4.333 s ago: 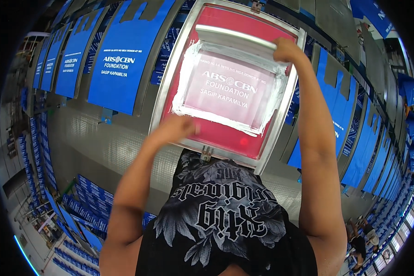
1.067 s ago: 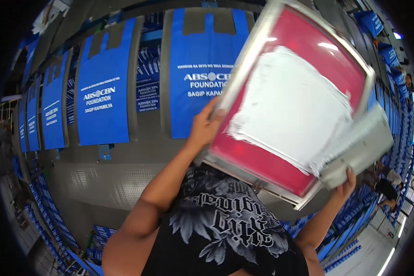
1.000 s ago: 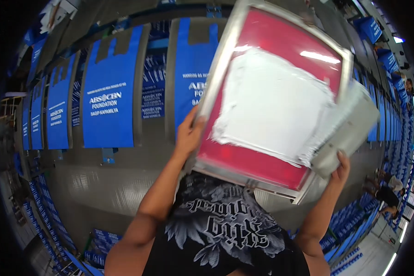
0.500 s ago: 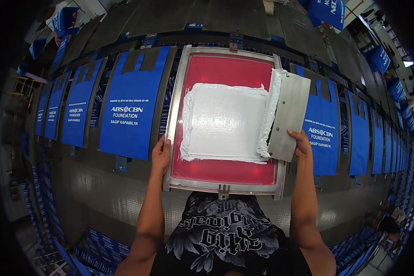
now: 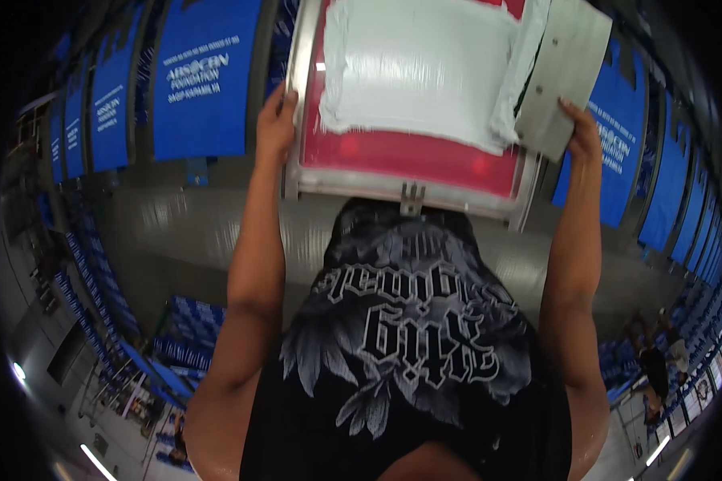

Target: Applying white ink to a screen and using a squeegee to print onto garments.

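A screen printing frame [image 5: 298,76] with metal rails and a red mesh [image 5: 409,155] lies in front of me, its far end cut off by the picture's top edge. White ink [image 5: 417,68] covers a broad rectangle of the mesh, with thick ridges around its edges. My left hand [image 5: 277,128] grips the frame's left rail. My right hand [image 5: 583,132] pinches the outer edge of a wide grey squeegee [image 5: 564,76], thumb on top. The squeegee lies tilted over the frame's right side, with white ink thick along its inner edge.
Blue printed bags [image 5: 200,80] lie in rows on boards at both sides of the frame. A metal bracket [image 5: 411,199] sticks out from the frame's near rail, close to my body. More blue bags [image 5: 188,325] are stacked behind me, and people [image 5: 654,373] are at the lower right.
The view has tipped down toward my body, so the frame and bags appear higher. Both hands keep their hold, and the squeegee stays at the right side of the frame.
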Motion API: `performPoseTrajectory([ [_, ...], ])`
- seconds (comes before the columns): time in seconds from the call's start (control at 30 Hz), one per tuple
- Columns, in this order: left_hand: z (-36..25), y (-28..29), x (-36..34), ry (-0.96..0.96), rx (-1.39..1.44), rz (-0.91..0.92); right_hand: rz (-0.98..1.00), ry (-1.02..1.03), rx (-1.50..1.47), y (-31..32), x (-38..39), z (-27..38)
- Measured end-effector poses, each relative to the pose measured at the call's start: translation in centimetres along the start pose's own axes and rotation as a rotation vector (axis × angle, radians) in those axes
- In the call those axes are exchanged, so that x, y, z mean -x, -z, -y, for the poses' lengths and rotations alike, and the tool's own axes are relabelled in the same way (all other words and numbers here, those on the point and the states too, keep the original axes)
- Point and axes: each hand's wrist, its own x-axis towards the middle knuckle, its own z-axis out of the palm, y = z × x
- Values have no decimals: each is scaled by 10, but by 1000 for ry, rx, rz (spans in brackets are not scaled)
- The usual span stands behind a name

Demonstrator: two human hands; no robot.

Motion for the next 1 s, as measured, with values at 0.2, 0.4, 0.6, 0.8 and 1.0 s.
performPoseTrajectory([
  [0.2,18,0,-8,17,156,24,-55,64,53,4,-8,-18],
  [0.4,25,-1,-3,3,133,19,-82,91,68,-1,0,-19],
  [0.6,17,-6,-4,-5,189,52,-106,80,65,2,2,-14],
  [0.8,30,-6,-2,-39,13,20,-136,90,170,-28,7,4],
  [1.0,21,2,-1,-50,-274,17,47,310,896,-105,-11,61],
])
